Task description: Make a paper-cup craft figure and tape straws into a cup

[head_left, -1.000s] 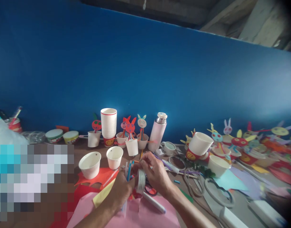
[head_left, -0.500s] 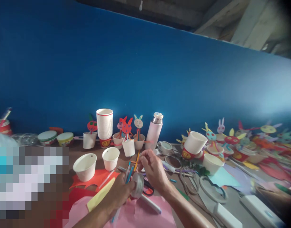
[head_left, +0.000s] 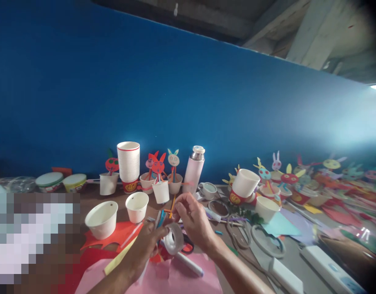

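Both hands are up in front of me over the pink paper (head_left: 188,282), close together. With my left hand (head_left: 146,241) I grip a roll of clear tape (head_left: 178,240), the thumb against its side, and blue strips (head_left: 161,219) poke up from the same grasp. Fingers and thumb of my right hand (head_left: 192,218) are bent together just above and beside the roll; whether a bit of tape is pinched there, I cannot tell. Below the roll a white marker (head_left: 189,264) lies on the pink paper, and scissors (head_left: 188,245) sit partly hidden behind the tape. As for how far along this is, a good many pieces look finished to me: a red rabbit figure (head_left: 158,166) and a pale rabbit figure (head_left: 173,159) stand up from paper cups beyond my hands, and a blurred crowd of similar figures (head_left: 298,179) fills the right side. The piece in hand looks only part made, since the strips are in my grip and not in any cup. Nearer me on the left, an oval-looking cup (head_left: 101,220) and a smaller cup (head_left: 137,207) carry no figure.
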`<action>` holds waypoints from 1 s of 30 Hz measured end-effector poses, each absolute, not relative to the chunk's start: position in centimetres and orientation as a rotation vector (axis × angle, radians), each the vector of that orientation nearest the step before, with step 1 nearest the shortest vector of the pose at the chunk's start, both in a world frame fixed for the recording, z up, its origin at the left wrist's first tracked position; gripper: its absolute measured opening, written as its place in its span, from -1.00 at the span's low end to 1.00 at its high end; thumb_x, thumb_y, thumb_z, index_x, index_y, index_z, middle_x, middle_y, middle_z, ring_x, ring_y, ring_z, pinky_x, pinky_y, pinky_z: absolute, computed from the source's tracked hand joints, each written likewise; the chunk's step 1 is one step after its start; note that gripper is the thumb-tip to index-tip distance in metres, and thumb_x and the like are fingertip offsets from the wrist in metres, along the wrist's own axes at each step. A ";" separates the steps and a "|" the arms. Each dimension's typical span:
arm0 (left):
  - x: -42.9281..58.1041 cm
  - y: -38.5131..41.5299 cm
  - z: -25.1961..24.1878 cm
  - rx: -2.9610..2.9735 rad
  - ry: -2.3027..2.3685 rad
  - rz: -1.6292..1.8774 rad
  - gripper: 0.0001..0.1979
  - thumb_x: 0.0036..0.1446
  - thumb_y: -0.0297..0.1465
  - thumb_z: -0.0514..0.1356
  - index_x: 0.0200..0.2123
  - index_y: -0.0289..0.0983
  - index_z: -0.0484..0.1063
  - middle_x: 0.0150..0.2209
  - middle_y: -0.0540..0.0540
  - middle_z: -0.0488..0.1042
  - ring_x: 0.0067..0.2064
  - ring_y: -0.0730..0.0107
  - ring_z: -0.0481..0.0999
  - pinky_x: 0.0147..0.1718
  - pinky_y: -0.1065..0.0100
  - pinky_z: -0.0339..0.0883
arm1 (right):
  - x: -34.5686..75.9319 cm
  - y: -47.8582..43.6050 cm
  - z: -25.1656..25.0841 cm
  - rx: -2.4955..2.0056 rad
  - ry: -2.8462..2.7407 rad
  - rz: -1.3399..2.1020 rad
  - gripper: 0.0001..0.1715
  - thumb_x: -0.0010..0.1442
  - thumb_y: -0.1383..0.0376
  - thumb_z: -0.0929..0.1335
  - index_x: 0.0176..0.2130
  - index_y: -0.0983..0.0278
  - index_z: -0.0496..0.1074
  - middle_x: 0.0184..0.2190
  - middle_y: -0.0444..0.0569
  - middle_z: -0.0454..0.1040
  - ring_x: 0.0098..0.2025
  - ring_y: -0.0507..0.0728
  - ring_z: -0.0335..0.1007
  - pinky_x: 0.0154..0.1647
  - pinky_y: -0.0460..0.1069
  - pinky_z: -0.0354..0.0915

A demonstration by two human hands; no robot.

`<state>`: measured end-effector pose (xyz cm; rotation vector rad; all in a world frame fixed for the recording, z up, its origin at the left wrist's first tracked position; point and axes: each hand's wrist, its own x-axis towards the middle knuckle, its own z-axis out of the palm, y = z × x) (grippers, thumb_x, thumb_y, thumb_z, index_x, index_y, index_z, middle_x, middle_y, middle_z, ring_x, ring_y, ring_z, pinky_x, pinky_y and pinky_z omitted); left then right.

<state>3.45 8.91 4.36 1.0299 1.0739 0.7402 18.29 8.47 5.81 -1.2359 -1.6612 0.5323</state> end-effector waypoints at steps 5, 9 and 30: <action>3.9 9.4 3.9 1.119 0.985 0.866 -0.58 -0.09 -0.41 0.16 -0.07 -0.30 0.39 -0.50 0.01 0.50 -0.49 0.37 0.41 -0.45 0.34 0.30 | 18.4 8.4 6.0 -1.245 -1.685 0.494 -0.89 0.23 0.36 0.17 -0.30 0.26 0.25 -0.53 -0.15 0.42 -0.50 0.00 0.35 -0.42 -0.12 0.22; 3.7 9.9 3.4 1.232 1.062 1.052 -0.67 -0.08 -0.39 0.18 -0.18 -0.32 0.48 -0.32 -0.12 0.56 -0.24 0.22 0.49 -0.21 0.30 0.31 | 18.4 8.3 6.0 -1.248 -1.717 0.428 -0.91 0.22 0.35 0.19 -0.29 0.27 0.26 -0.49 -0.12 0.41 -0.46 0.02 0.36 -0.40 -0.12 0.23; 3.8 8.2 4.6 1.497 0.806 0.974 -0.83 -0.05 -0.40 0.17 -0.34 -0.25 0.51 -0.43 -0.01 0.50 -0.33 0.30 0.42 -0.31 0.40 0.29 | 18.1 8.2 5.9 -1.190 -1.616 0.540 -0.89 0.23 0.32 0.18 -0.31 0.27 0.26 -0.54 -0.14 0.41 -0.51 0.01 0.37 -0.45 -0.13 0.25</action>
